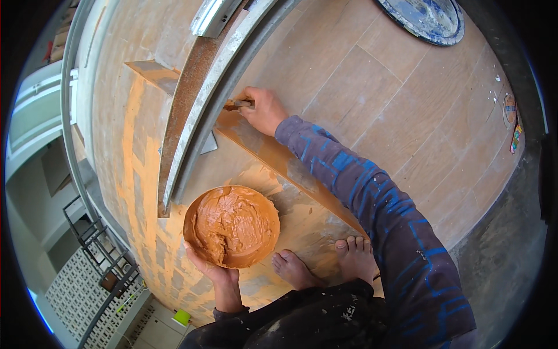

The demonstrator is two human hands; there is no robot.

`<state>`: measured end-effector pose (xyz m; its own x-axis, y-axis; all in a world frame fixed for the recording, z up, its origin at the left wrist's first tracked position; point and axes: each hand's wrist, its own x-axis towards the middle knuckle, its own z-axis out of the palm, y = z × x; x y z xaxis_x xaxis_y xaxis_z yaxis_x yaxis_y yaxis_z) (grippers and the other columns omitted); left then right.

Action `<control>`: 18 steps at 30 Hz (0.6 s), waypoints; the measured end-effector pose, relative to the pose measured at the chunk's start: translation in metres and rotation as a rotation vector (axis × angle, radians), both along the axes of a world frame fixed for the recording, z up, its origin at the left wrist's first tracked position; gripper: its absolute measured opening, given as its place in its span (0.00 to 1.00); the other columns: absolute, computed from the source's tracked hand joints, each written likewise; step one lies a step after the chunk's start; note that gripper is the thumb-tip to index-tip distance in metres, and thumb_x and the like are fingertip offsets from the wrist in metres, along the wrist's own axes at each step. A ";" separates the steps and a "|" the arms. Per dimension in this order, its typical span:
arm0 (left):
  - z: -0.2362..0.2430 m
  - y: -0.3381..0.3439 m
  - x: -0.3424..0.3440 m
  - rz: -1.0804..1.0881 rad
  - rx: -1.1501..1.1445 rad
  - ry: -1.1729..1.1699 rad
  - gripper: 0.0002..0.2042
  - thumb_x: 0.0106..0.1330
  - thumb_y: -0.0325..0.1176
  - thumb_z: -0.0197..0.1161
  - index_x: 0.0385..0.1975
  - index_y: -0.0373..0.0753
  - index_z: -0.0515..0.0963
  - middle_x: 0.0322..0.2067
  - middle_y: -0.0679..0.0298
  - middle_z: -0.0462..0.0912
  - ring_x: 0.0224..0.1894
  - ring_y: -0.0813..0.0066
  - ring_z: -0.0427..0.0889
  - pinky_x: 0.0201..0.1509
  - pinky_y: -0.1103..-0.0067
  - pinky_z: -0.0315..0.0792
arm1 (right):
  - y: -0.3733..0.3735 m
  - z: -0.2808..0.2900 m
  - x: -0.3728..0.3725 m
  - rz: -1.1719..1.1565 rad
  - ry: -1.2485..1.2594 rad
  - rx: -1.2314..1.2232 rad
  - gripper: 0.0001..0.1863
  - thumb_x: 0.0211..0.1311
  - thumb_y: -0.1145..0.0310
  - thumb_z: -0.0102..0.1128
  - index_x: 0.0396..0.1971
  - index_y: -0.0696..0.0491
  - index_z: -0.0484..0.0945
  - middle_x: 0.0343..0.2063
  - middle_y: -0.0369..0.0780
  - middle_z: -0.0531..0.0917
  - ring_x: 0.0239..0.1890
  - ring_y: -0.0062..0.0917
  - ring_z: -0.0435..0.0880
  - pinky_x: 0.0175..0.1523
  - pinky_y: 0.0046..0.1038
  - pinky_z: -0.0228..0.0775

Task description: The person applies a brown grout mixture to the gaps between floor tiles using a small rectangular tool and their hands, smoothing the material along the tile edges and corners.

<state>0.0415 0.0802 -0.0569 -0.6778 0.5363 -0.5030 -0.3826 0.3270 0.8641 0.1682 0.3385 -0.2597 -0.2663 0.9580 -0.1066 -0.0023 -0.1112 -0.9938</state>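
Note:
My left hand point(218, 276) supports a round bowl point(187, 224) from below at its near left side. Thick, wet orange paste point(235, 218) fills much of the bowl, with a scooped hollow near its middle. Farther off, my right hand point(264, 110) is closed on a short-handled tool point(241, 104) smeared with orange, whose working end is mostly hidden. It is just above the far end of an orange-coated raised edge point(273, 156), which runs diagonally back toward my feet. Under the bowl, the surface point(250, 288) carries uneven orange streaks over grey.
Long metal channels point(206, 96), one rusty, curve past the raised edge at left. My bare feet point(296, 270) stand close to the bowl. Wood-look tiles point(372, 87) cover the right side, with a paint-stained round lid point(427, 20) at the back. Railings point(96, 232) stand far left.

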 end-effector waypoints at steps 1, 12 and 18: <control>-0.002 -0.001 0.002 -0.003 0.015 -0.010 0.34 0.77 0.62 0.42 0.70 0.40 0.64 0.67 0.59 0.72 0.68 0.60 0.72 0.73 0.63 0.67 | 0.001 -0.004 -0.003 0.011 -0.020 0.090 0.14 0.55 0.76 0.63 0.43 0.58 0.83 0.35 0.53 0.86 0.40 0.50 0.85 0.49 0.40 0.77; 0.008 -0.013 0.002 0.011 0.016 0.036 0.33 0.78 0.61 0.42 0.70 0.39 0.64 0.67 0.58 0.72 0.68 0.61 0.72 0.73 0.63 0.67 | -0.014 -0.001 0.038 0.120 0.014 -0.031 0.14 0.57 0.76 0.62 0.44 0.58 0.82 0.38 0.53 0.86 0.43 0.51 0.85 0.50 0.40 0.77; 0.008 -0.002 0.009 -0.012 0.053 -0.004 0.34 0.78 0.61 0.42 0.70 0.39 0.64 0.67 0.58 0.72 0.68 0.61 0.71 0.73 0.63 0.66 | -0.001 -0.017 -0.002 -0.015 -0.194 0.148 0.14 0.59 0.77 0.62 0.45 0.57 0.82 0.38 0.53 0.86 0.44 0.50 0.85 0.52 0.40 0.76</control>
<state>0.0508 0.0785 -0.0485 -0.6691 0.5700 -0.4769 -0.3829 0.2856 0.8786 0.1663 0.3376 -0.2771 -0.2397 0.9708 -0.0126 0.1898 0.0341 -0.9812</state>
